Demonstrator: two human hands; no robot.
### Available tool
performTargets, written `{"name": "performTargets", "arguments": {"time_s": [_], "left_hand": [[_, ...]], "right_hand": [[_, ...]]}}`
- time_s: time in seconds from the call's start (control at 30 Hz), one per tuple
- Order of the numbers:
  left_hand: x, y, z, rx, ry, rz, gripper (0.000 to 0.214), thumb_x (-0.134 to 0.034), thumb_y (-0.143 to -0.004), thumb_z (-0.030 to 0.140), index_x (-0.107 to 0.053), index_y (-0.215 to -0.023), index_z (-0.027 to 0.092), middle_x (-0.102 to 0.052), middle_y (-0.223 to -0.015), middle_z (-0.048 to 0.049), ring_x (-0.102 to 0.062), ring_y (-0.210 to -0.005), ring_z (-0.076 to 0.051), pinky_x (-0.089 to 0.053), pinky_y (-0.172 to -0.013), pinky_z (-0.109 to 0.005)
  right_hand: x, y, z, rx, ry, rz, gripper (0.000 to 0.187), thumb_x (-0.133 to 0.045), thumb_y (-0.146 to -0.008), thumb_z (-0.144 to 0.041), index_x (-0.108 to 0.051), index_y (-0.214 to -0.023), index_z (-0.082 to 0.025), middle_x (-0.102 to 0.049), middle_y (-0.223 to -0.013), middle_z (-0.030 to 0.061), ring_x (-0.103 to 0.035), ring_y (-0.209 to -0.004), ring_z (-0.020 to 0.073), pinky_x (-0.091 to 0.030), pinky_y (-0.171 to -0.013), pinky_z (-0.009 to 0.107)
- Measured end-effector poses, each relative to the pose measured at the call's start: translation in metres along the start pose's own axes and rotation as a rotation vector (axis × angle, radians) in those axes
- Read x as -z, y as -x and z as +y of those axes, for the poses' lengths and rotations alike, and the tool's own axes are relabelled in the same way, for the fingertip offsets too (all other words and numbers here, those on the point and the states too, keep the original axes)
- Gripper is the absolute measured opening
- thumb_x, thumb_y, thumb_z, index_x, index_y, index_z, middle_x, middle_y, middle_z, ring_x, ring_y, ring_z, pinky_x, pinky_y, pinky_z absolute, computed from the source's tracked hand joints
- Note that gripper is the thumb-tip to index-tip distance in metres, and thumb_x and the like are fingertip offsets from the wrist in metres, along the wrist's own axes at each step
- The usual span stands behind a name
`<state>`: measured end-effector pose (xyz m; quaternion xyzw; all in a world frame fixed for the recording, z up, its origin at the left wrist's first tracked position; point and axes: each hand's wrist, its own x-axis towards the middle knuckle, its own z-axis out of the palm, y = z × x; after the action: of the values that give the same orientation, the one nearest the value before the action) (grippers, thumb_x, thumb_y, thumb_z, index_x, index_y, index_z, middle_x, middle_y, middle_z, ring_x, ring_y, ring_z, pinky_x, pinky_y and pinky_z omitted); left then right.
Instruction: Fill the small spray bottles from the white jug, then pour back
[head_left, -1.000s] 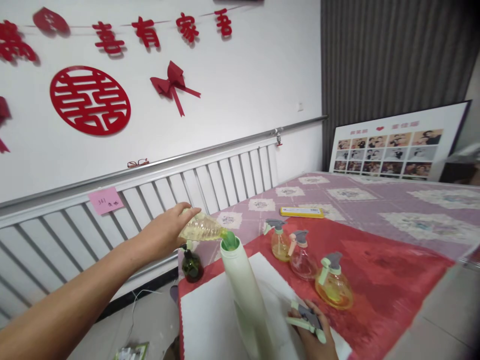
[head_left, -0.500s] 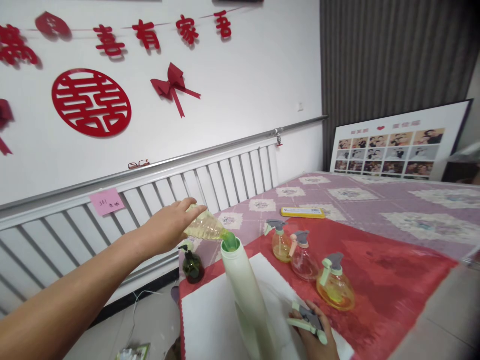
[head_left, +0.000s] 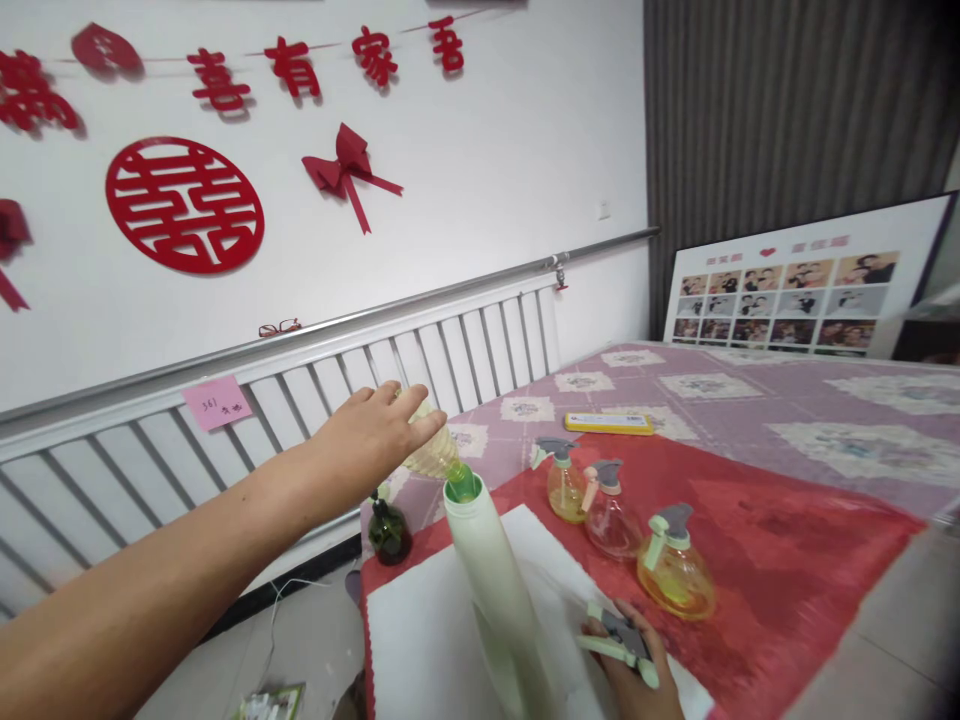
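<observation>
My left hand [head_left: 371,448] is wrapped around a small clear bottle of yellowish liquid [head_left: 431,455], tipped neck-down into a green funnel [head_left: 462,484]. The funnel sits in the mouth of a tall pale green bottle [head_left: 491,590] standing on a white cloth [head_left: 420,640]. My right hand [head_left: 634,675], low at the front, grips a green and grey spray-trigger head [head_left: 619,640] beside the tall bottle's base.
Three round spray bottles [head_left: 611,515] stand on the red cloth [head_left: 780,560], two with yellow liquid. A dark green pump bottle [head_left: 388,530] sits at the bed's corner. A yellow flat box [head_left: 607,423] lies farther back. White slatted headboard [head_left: 337,390] left; framed photo board [head_left: 795,295] behind.
My left hand has tilted the small bottle steeper over the funnel, so my fingers now cover more of it. My right hand has stayed put.
</observation>
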<state>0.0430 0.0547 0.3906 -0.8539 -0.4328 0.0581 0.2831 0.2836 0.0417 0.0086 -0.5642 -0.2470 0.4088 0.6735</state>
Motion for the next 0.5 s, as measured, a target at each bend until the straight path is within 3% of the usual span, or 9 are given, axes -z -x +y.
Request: {"name": "performTargets", "arguments": {"time_s": [0.13, 0.27, 0.4, 0.5], "left_hand": [[-0.001, 0.002, 0.005, 0.020, -0.042, 0.000, 0.075, -0.066, -0.070, 0.007, -0.039, -0.134, 0.034, -0.038, -0.146, -0.0080, -0.038, -0.131, -0.038, -0.039, -0.100, -0.052], [-0.009, 0.010, -0.001, 0.051, -0.063, -0.014, 0.079, -0.061, -0.069, 0.002, -0.035, -0.137, 0.034, -0.040, -0.145, -0.0088, -0.043, -0.127, -0.037, -0.042, -0.094, -0.049], [-0.027, 0.030, -0.017, 0.175, 0.120, 0.020, 0.075, -0.060, -0.075, 0.013, -0.030, -0.140, 0.036, -0.036, -0.147, -0.0077, -0.053, -0.117, -0.032, -0.048, -0.088, -0.043], [-0.054, 0.055, -0.026, 0.349, 0.329, 0.088, 0.071, -0.059, -0.080, 0.027, -0.026, -0.142, 0.038, -0.033, -0.149, -0.0054, -0.056, -0.114, -0.029, -0.052, -0.085, -0.042]], "right_hand": [[-0.001, 0.000, 0.000, 0.004, 0.008, 0.013, 0.075, -0.080, -0.051, -0.059, -0.056, -0.112, -0.024, -0.069, -0.093, 0.0031, -0.065, -0.093, 0.0291, -0.047, -0.092, 0.047], [-0.002, 0.005, -0.003, 0.031, 0.033, 0.046, 0.071, -0.078, -0.053, -0.059, -0.057, -0.112, -0.023, -0.070, -0.091, 0.0025, -0.064, -0.092, 0.0287, -0.047, -0.092, 0.047], [0.001, 0.006, -0.003, 0.014, 0.022, -0.005, 0.071, -0.079, -0.056, -0.056, -0.055, -0.115, -0.024, -0.069, -0.094, 0.0025, -0.065, -0.092, 0.0272, -0.047, -0.091, 0.045], [0.004, 0.006, -0.004, 0.004, 0.025, -0.007, 0.073, -0.079, -0.056, -0.055, -0.054, -0.117, -0.025, -0.069, -0.095, 0.0025, -0.065, -0.091, 0.0264, -0.048, -0.090, 0.043]]}}
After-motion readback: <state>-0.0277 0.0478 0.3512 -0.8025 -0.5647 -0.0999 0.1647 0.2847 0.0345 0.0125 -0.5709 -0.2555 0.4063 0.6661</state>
